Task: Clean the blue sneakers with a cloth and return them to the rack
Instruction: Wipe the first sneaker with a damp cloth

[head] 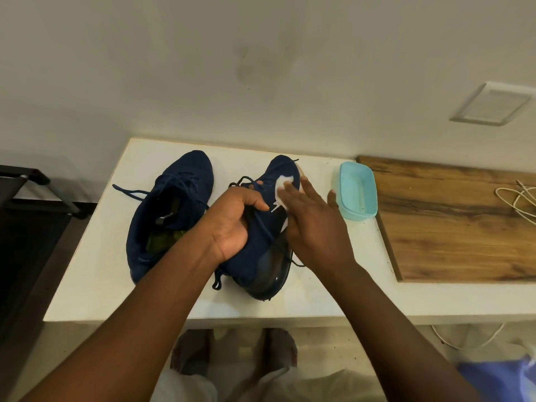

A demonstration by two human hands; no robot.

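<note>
Wide white bench (87,285) fills the middle, a brown wood-grain board (449,227) lying on its right end and a black metal rack (29,198) standing off its left edge. Two navy blue knit sneakers here: one (174,198) sits flat on the bench to the left, laces trailing, while the other (261,245) is tilted up beside it. The left hand (235,224) grips that one at the collar, fingers (255,203) curled round laces and fabric. The right hand (316,230) lies flat, its fingers (310,192) straight, pressing a small white cloth (282,184) on the sneaker's side. Just right, a pale turquoise plastic tub (358,192); white cables (519,198) coil on the board.
</note>
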